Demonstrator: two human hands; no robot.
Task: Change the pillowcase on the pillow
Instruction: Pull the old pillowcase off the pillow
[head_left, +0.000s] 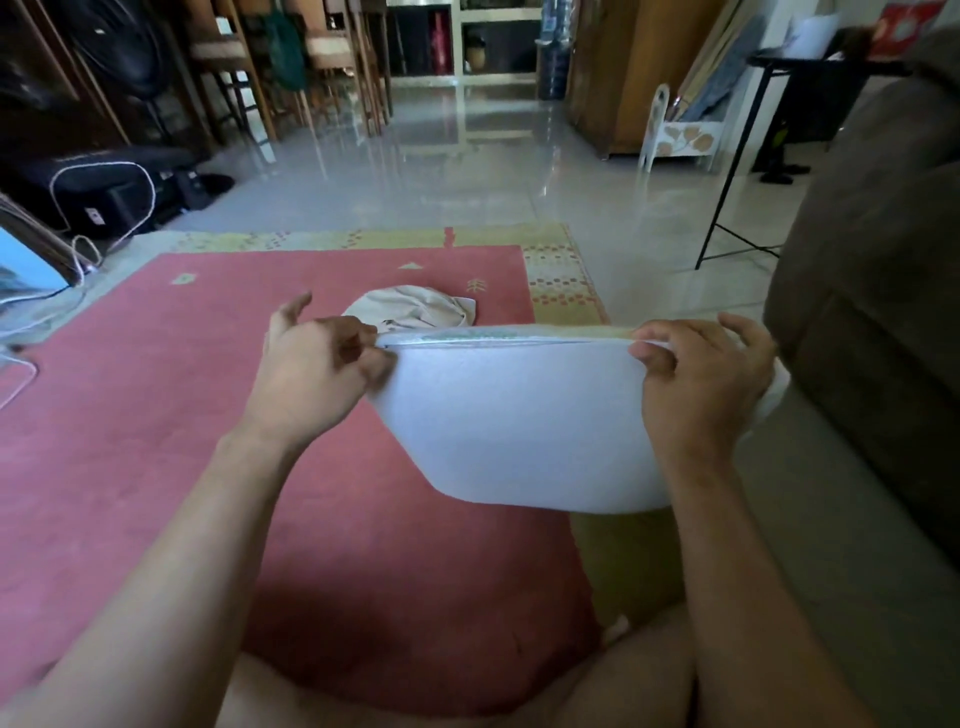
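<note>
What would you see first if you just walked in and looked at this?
The big white pillow in the middle, held up by its top edge: the left hand pinches one corner and the right hand grips the other. Just behind it, a crumpled beige cloth lies on the pink rug.

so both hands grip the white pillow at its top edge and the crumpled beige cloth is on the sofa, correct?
One detail is off. In the head view the crumpled beige cloth lies on the red rug, beyond the white pillow. The rest stands: left hand and right hand each grip the pillow at its top edge.
</note>
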